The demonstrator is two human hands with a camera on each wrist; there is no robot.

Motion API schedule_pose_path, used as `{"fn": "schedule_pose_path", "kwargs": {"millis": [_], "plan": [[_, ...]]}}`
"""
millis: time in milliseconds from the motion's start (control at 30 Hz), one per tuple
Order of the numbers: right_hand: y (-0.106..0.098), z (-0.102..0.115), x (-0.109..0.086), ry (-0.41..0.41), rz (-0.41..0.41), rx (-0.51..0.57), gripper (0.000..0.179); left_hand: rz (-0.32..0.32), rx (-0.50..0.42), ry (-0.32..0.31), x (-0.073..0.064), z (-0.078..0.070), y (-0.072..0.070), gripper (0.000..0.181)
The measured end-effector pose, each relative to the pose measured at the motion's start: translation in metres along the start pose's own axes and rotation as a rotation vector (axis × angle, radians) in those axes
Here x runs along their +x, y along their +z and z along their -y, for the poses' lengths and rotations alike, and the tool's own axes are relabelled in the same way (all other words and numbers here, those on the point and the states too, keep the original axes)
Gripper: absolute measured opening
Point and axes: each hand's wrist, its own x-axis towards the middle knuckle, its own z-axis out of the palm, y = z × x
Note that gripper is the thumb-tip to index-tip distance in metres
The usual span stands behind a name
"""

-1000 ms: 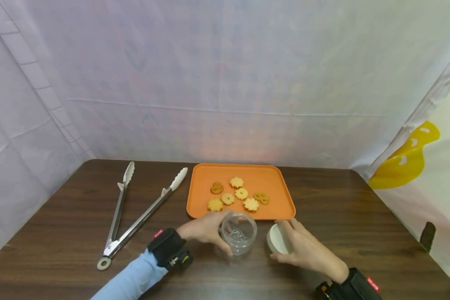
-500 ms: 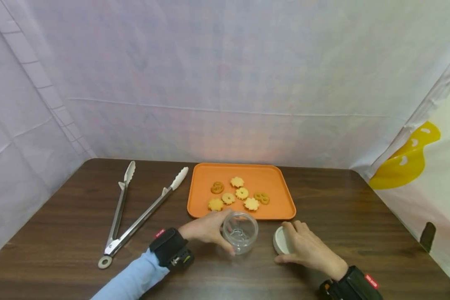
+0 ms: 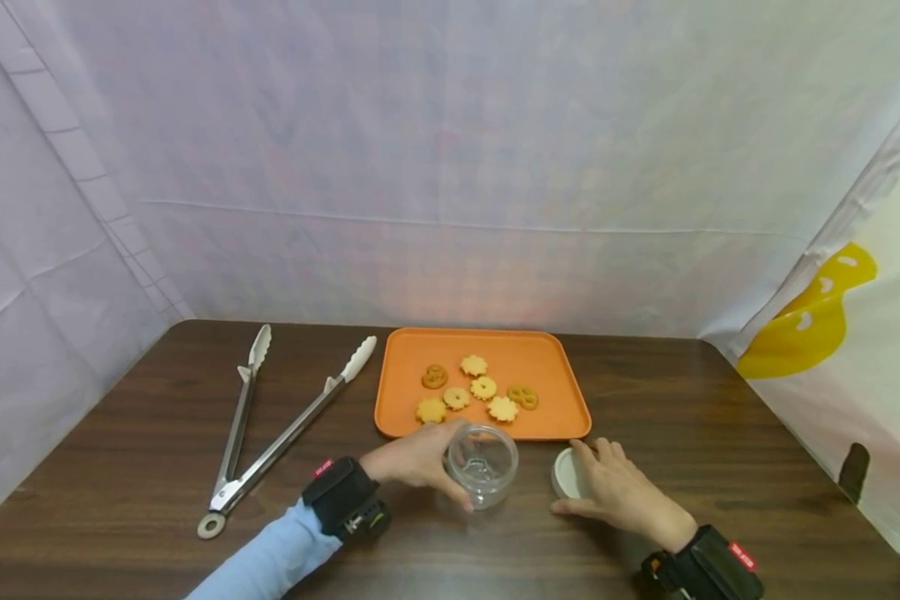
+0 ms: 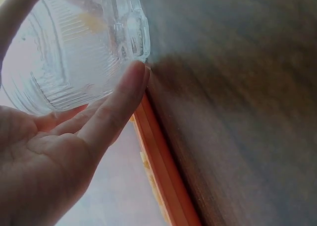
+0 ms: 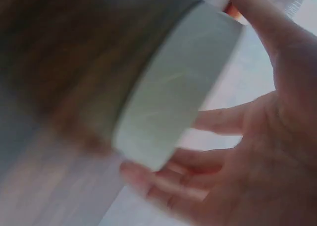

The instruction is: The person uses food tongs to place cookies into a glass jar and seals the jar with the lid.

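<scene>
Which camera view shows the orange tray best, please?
The head view: nearly the whole orange tray is visible. The left wrist view shows only one edge; the right wrist view, probably just a small, blurred orange bit of it.

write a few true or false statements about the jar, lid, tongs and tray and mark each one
1. The left hand grips the clear jar. True.
2. The right hand has its thumb and fingers about the white lid. True.
3. The white lid covers the clear jar. False: the lid is apart from the jar, whose mouth is uncovered.
4. The metal tongs lie to the left of the orange tray. True.
5. The two arms of the metal tongs are pressed together. False: they are spread apart.
6. The orange tray is bare. False: several small biscuits lie on it.
</scene>
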Motion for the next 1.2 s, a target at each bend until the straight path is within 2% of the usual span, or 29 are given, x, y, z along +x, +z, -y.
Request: {"fn": "schedule_pose_path", "kwargs": {"millis": [100,200,333,400,467,633,733,767,833,900,1000,1067,1200], "plan": [[-0.003,0.008,0.003,-0.046,-0.069,0.049,0.095,-0.002,0.009,-0.004,0.0,-0.001,0.0,0.08],[-0.006,0.02,0.009,-0.11,-0.106,0.185,0.091,-0.007,0.009,0.007,0.001,-0.001,0.0,0.082],[-0.004,0.037,0.021,-0.199,-0.056,0.35,0.095,0.007,-0.006,0.055,0.002,-0.001,0.0,0.088],[0.001,0.043,0.027,-0.247,-0.035,0.394,0.1,0.032,-0.023,0.084,0.003,-0.001,0.001,0.094],[0.006,0.049,0.032,-0.287,-0.035,0.432,0.104,0.051,-0.028,0.087,0.003,-0.001,0.002,0.096],[0.017,0.059,0.038,-0.304,-0.063,0.448,0.104,0.065,0.025,0.048,-0.002,-0.003,-0.002,0.088],[0.019,0.062,0.038,-0.282,-0.068,0.45,0.099,0.069,0.008,0.028,-0.01,-0.002,-0.013,0.078],[0.019,0.063,0.039,-0.274,-0.067,0.453,0.098,0.048,0.005,0.016,-0.014,-0.001,-0.017,0.073],[0.019,0.064,0.039,-0.264,-0.066,0.453,0.097,-0.04,0.042,-0.028,-0.025,0.004,-0.029,0.066],[0.019,0.066,0.039,-0.256,-0.063,0.456,0.097,-0.177,0.119,-0.089,-0.037,0.011,-0.04,0.065],[0.019,0.067,0.039,-0.253,-0.062,0.454,0.097,-0.344,0.223,-0.256,-0.06,0.024,-0.057,0.072],[0.019,0.068,0.039,-0.255,-0.059,0.452,0.097,-0.397,0.266,-0.384,-0.076,0.033,-0.067,0.083],[0.019,0.068,0.039,-0.244,-0.053,0.442,0.097,-0.4,0.317,-0.609,-0.105,0.05,-0.084,0.107]]}}
